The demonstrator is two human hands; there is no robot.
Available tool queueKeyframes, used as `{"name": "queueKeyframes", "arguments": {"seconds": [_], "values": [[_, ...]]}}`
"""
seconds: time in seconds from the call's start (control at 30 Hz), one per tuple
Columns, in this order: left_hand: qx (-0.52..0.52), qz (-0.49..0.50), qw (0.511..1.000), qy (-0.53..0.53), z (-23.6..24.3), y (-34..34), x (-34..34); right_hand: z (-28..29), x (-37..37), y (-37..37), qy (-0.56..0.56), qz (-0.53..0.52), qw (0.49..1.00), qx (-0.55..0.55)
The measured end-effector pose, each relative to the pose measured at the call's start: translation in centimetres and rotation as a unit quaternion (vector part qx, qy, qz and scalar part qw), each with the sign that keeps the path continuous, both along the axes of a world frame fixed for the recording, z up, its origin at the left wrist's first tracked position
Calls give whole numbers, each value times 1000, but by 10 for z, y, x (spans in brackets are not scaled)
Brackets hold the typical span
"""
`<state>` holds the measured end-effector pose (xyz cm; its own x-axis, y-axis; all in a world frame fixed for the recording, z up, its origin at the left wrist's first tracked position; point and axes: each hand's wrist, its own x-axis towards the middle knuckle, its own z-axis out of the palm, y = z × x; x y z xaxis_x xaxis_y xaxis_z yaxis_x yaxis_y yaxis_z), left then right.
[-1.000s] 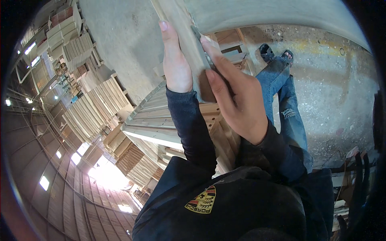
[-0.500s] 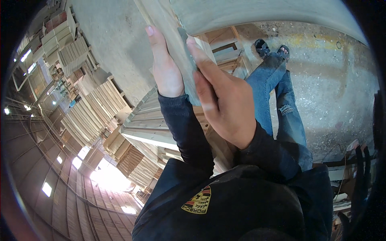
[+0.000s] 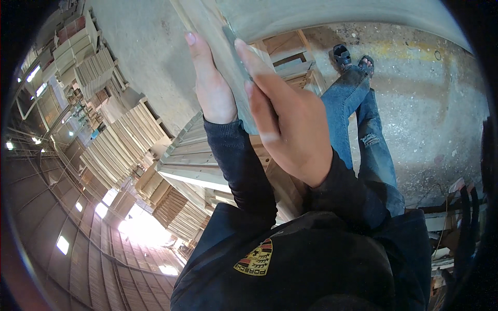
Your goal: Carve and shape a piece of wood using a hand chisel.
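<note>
A long pale wooden board (image 3: 211, 36) runs from the top of the view down between my two hands. My left hand (image 3: 215, 90) grips it along the left edge, thumb stretched out and the other fingers hidden behind the wood. On the opposite edge my right hand (image 3: 293, 116) has its fingers bent together, pinching a thin grey-green piece (image 3: 228, 35) against the board. That piece looks like a folded abrasive sheet, and most of it is covered by my fingers.
A stack of wooden slats (image 3: 194, 155) stands below the board. Wooden frames (image 3: 290, 54) lie beyond my right hand. Piles of timber (image 3: 122, 147) line the left side. A large pale curved surface (image 3: 342, 18) crosses the top right, above my legs on the concrete floor (image 3: 430, 98).
My right hand has slid a little up and left along the board's edge with the grey-green piece. The left hand has hardly moved.
</note>
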<state>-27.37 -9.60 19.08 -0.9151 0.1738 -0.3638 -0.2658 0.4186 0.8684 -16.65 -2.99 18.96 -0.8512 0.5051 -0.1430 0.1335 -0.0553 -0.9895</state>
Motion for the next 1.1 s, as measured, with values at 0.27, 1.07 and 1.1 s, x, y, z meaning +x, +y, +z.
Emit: {"name": "queueKeyframes", "arguments": {"seconds": [0.27, 1.07, 1.1], "values": [[-31, 17, 999, 9, 3, 3, 2, -1, 3, 0, 14, -7, 999, 35], [-13, 1, 1000, 16, 2, 3, 2, 2, 2, 0, 4, -5, 1000, 10], [-10, 3, 1000, 20, 2, 3, 3, 1, 4, 0, 6, -3, 1000, 9]]}}
